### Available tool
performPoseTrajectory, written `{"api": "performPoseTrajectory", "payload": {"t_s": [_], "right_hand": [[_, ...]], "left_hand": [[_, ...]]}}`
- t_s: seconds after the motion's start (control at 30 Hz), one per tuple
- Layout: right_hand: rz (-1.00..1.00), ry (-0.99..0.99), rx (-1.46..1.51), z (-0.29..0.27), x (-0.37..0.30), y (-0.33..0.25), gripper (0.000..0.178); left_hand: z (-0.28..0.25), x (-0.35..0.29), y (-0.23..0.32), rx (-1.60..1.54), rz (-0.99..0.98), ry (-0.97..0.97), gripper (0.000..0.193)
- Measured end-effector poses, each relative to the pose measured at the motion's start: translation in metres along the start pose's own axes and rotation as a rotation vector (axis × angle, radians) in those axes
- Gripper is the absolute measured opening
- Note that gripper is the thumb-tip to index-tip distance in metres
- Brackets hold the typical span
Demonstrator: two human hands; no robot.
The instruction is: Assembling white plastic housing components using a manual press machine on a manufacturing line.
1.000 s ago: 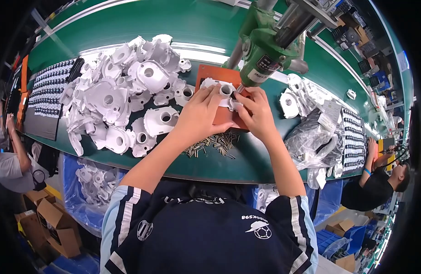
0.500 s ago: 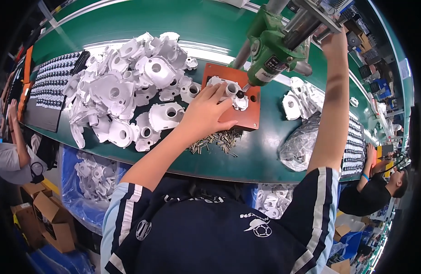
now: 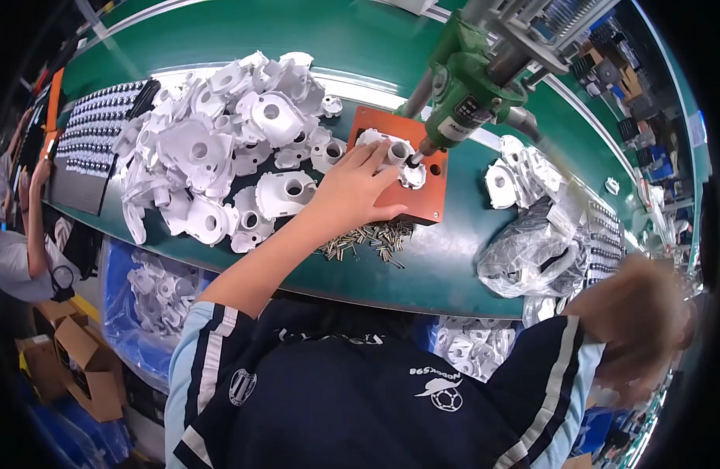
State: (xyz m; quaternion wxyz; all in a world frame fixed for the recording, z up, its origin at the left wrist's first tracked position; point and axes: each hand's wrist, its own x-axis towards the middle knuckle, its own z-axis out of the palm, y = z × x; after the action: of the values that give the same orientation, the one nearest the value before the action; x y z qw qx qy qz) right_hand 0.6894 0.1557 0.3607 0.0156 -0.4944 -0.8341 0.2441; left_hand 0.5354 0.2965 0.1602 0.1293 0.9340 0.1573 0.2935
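My left hand point(image 3: 350, 187) lies over a white plastic housing point(image 3: 398, 152) seated on an orange fixture block point(image 3: 428, 200). Its fingertips rest on the housing's left side, and the thumb stretches apart along the block's near edge. Above the block stands a green press point(image 3: 463, 92); its dark tip point(image 3: 416, 159) reaches down to the housing, right of the round tube, though whether they touch I cannot tell. Off to the right, my right hand point(image 3: 637, 316) and forearm are smeared by motion, so the fingers do not show. Small metal pins point(image 3: 368, 242) lie in front of the block.
A large heap of white housings point(image 3: 196, 148) covers the bench's left part. More housings point(image 3: 504, 184) and a clear plastic bag point(image 3: 524, 254) lie right of the block. Trays of small dark parts point(image 3: 102, 129) stand at the far left. Another person point(image 3: 20, 262) works there.
My right arm has swung from beside the press's upper right down to the lower right. The press tip looks slightly shifted; my left hand stays on the housing.
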Motion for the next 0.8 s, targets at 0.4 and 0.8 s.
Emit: {"api": "performPoseTrajectory", "payload": {"t_s": [0.4, 0.8], "right_hand": [[-0.437, 1.48, 0.795, -0.068, -0.052, 0.03, 0.032], [0.216, 1.376, 0.811, 0.043, -0.06, 0.166, 0.036]], "left_hand": [[0.0, 0.05, -0.031, -0.022, 0.039, -0.103, 0.046], [-0.035, 0.122, -0.034, 0.047, -0.029, -0.499, 0.048]]}}
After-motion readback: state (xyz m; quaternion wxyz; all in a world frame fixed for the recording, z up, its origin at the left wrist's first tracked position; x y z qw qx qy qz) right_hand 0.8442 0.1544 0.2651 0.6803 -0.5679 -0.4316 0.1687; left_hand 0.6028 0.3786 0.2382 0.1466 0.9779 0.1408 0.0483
